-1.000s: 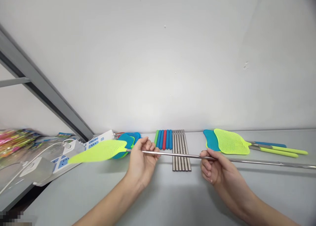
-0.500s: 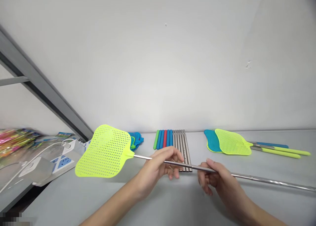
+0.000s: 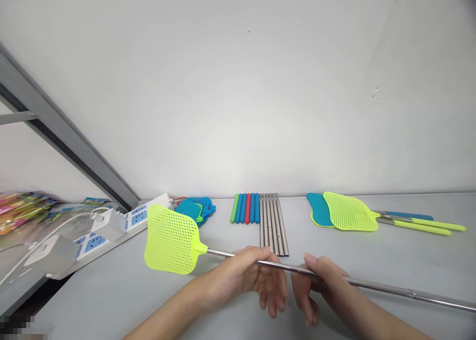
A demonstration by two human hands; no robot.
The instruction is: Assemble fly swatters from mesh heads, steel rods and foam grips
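A yellow-green fly swatter [image 3: 173, 241] with a long metal telescopic rod lies across both hands above the table. My left hand [image 3: 256, 278] holds the rod near the swatter's head, thumb over it and the other fingers loosely curled below. Further right, my right hand [image 3: 323, 285] pinches the rod between thumb and fingers. The rod's far end runs out of view at the right edge. Just beyond the hands lie a row of metal rods [image 3: 273, 226] and a row of coloured handle grips [image 3: 245, 208] in green, blue and red.
Fly swatters with handles [image 3: 351, 213], yellow-green and blue, lie at the right. Loose blue and green swatter heads [image 3: 189, 208] are stacked at the left. Beside them a white power strip [image 3: 111, 238] with cables runs along the table. Shiny plastic packages [image 3: 26, 213] sit far left.
The held swatter has moved lower and its head sits further right and nearer the table. Both hands have come down with it and are closer together.
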